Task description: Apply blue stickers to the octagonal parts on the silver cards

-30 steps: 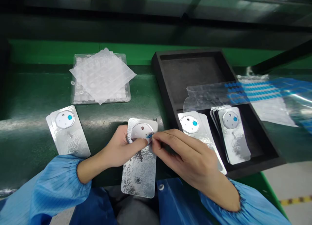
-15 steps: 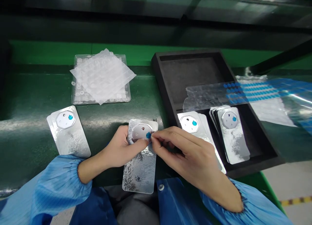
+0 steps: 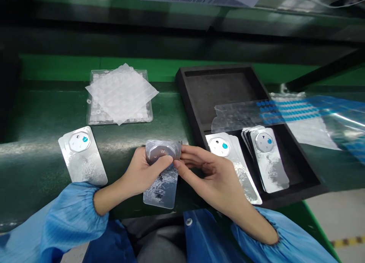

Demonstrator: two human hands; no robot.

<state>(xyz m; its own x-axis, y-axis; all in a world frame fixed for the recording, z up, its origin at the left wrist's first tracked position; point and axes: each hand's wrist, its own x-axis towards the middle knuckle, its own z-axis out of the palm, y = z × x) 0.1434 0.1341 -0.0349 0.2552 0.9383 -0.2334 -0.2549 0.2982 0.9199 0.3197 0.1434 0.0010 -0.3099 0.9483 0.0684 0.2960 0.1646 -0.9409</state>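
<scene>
Silver card (image 3: 161, 190) up at centre bottom, its top end looking tipped off the green surface (image 3: 34, 114), and the left hand (image 3: 142, 171) is wrapped firmly around that end, thumb across the octagonal plate (image 3: 161, 152). Right hand (image 3: 213, 175) reaches in from the right, fingertips (image 3: 178, 162) pinched at the card's edge; can't tell if they're gripping it. Any blue dot on this plate is hidden behind the fingers. Off to the left, a lone card (image 3: 82, 156) lies flat, blue dot showing. At right, the black foam tray (image 3: 213, 68) holds two stacks, left stack (image 3: 230, 164) and right stack (image 3: 269, 160), both topped with dotted cards. Clear film (image 3: 293, 113) across the tray's right side shows rows of blue dots remaining, and at upper left a frosted sheet (image 3: 121, 94) lies over a clear plastic tray (image 3: 91, 120).
</scene>
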